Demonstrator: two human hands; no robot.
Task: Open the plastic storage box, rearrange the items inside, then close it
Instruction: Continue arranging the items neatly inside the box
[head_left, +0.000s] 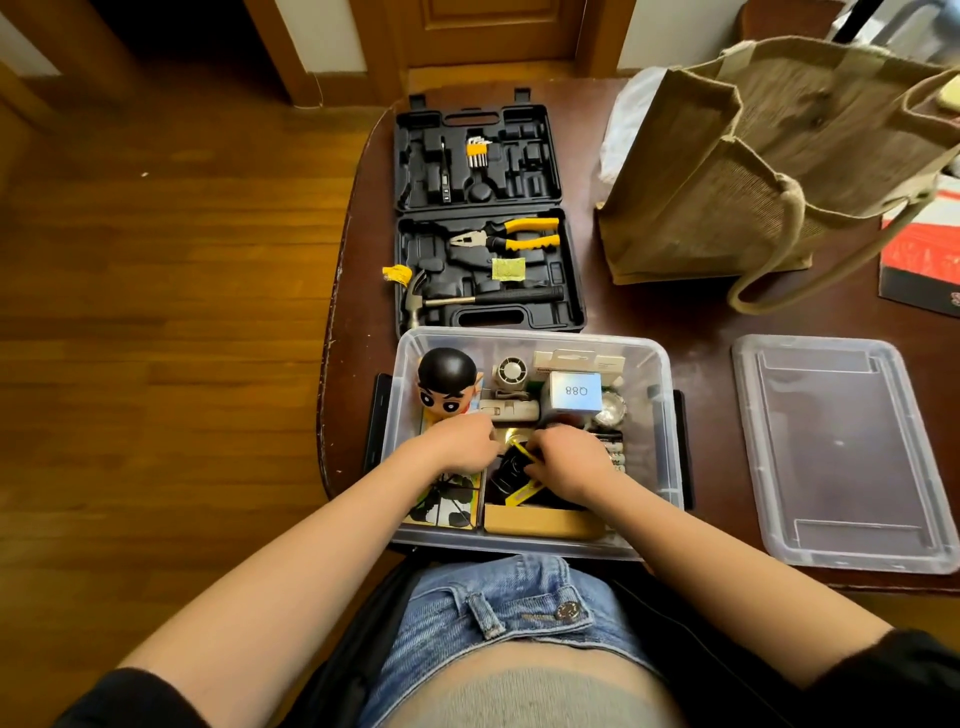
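Hands work inside the clear storage box (667, 415), which sits lidless at the near edge of the dark surface (696, 312). Left hand (460, 441) and right hand (569, 460) both curl their fingers round a black-and-yellow item (511, 470) in the middle. Its lid (841, 452) lies flat to the right, apart from the box.

One storage box (660, 415), one lid (841, 452) (off), two hands (462, 441).
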